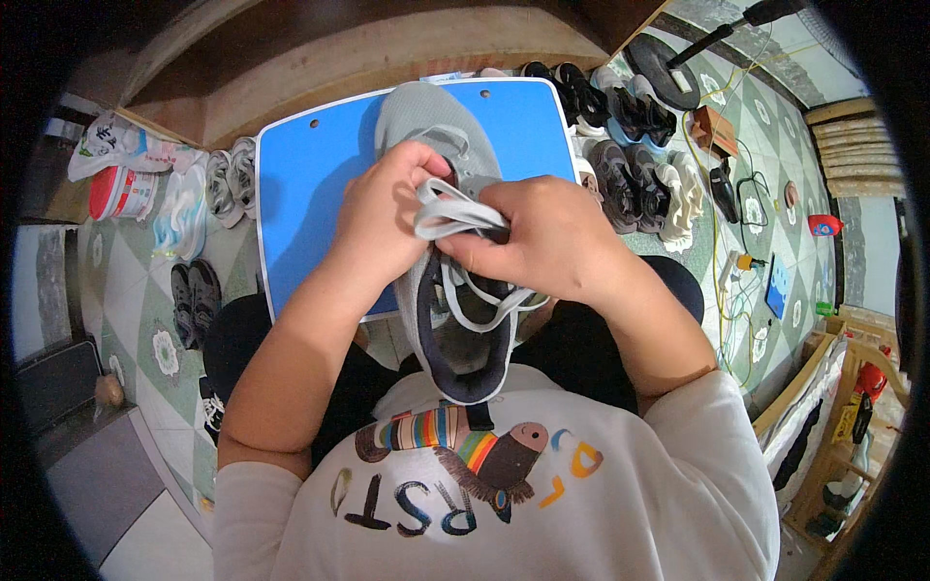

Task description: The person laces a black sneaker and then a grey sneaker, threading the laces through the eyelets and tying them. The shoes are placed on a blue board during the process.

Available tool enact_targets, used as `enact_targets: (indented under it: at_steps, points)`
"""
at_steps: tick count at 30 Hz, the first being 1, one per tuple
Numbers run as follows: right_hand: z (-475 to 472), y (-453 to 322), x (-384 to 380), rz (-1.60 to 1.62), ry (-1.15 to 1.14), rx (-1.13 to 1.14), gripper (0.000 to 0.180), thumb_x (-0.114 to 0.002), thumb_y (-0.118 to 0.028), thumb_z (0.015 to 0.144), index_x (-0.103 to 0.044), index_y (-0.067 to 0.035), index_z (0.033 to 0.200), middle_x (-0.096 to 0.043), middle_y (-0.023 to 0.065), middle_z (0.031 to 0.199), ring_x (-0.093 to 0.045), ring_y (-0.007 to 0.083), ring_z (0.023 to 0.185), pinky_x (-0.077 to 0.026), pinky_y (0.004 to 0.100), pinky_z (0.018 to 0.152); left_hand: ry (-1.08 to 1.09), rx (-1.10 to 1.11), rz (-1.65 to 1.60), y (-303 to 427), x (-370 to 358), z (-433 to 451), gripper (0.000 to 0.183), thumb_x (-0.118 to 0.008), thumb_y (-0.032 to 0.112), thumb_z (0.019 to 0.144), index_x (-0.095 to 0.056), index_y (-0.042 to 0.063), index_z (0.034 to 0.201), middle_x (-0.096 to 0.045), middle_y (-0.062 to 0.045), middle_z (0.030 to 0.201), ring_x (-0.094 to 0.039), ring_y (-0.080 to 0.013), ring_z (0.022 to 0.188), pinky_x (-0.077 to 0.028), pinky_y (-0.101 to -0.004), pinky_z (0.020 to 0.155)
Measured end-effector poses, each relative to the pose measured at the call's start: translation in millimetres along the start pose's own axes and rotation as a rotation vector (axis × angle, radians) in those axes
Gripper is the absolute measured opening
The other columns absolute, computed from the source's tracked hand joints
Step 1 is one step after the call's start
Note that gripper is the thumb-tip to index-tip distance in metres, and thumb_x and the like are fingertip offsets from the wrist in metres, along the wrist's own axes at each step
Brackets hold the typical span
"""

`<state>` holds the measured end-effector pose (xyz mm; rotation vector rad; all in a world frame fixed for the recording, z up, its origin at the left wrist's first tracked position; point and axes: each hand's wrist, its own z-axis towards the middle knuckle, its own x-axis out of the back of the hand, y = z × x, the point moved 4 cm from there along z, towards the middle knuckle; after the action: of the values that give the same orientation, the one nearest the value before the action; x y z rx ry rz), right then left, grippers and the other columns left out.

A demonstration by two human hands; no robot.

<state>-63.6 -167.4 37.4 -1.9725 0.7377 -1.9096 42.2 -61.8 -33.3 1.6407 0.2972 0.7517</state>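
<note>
A grey fabric sneaker (429, 109) lies over a blue board (312, 174) with a white edge, its toe away from me and its heel near my shirt. My right hand (548, 232) grips a looped bundle of light grey shoelace (458, 210) between thumb and fingers, above the shoe's opening. My left hand (389, 210) is at the other side of the tongue and lacing area, its fingers bent at the eyelets; what its fingertips hold is hidden. More lace hangs in loops over the dark-lined collar.
Pairs of shoes (628, 181) stand on the tiled floor to the right, with others (231, 181) at the left. A fan base (661, 72), a cardboard box (712, 132) and cables lie farther right. Wooden furniture (407, 51) borders the board's far edge.
</note>
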Motion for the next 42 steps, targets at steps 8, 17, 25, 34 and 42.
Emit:
enact_targets:
  at_steps: [8, 17, 25, 34, 42]
  points:
    - [3, 18, -31, 0.388, 0.129, 0.164, 0.019, -0.055, -0.022, 0.073, -0.06, -0.003, 0.071, -0.06, 0.019, 0.067, -0.059, 0.0385, 0.064, -0.048, 0.0442, 0.059, 0.105, 0.107, 0.037, 4, -5, 6, 0.021, -0.067, 0.015, 0.077, -0.06, 0.002, 0.092, -0.069, -0.013, 0.086, -0.068, -0.0229, 0.078, -0.051, -0.0314, 0.069]
    - [5, 12, -36, 0.155, 0.144, 0.096, 0.025, -0.06, -0.03, 0.07, -0.062, -0.005, 0.065, -0.06, 0.0165, 0.064, -0.059, 0.0366, 0.061, -0.048, 0.0441, 0.056, 0.112, 0.07, -0.492, 7, -2, -6, 0.015, -0.053, -0.001, 0.081, -0.049, 0.003, 0.095, -0.054, -0.002, 0.077, -0.049, -0.0075, 0.067, -0.04, -0.0216, 0.058]
    - [9, 12, -38, 0.049, 0.124, 0.073, 0.028, -0.06, -0.032, 0.071, -0.062, -0.004, 0.064, -0.061, 0.0177, 0.064, -0.061, 0.0365, 0.062, -0.049, 0.045, 0.057, 0.143, -0.401, -0.247, 35, -2, -34, 0.018, -0.055, -0.009, 0.078, -0.05, 0.004, 0.089, -0.052, -0.003, 0.081, -0.049, -0.0102, 0.07, -0.041, -0.0235, 0.06]
    - [10, 15, -39, 0.12, 0.115, 0.099, 0.022, -0.062, -0.029, 0.069, -0.063, -0.006, 0.069, -0.063, 0.017, 0.071, -0.062, 0.0355, 0.068, -0.049, 0.0435, 0.06, 0.049, -0.749, 0.072, 59, -2, -50, 0.018, -0.061, -0.006, 0.07, -0.056, 0.007, 0.08, -0.053, -0.005, 0.066, -0.048, -0.0221, 0.06, -0.038, -0.0311, 0.054]
    - [-14, 26, 7, 0.852, 0.205, 0.056, 0.023, -0.065, -0.022, 0.085, -0.063, -0.003, 0.072, -0.055, 0.0055, 0.06, -0.05, 0.0105, 0.056, -0.042, 0.0264, 0.052, 0.225, -0.771, -0.121, 49, 31, -47, 0.009, -0.054, 0.009, 0.089, -0.057, 0.0, 0.091, -0.055, -0.004, 0.073, -0.05, -0.013, 0.062, -0.04, -0.0263, 0.057]
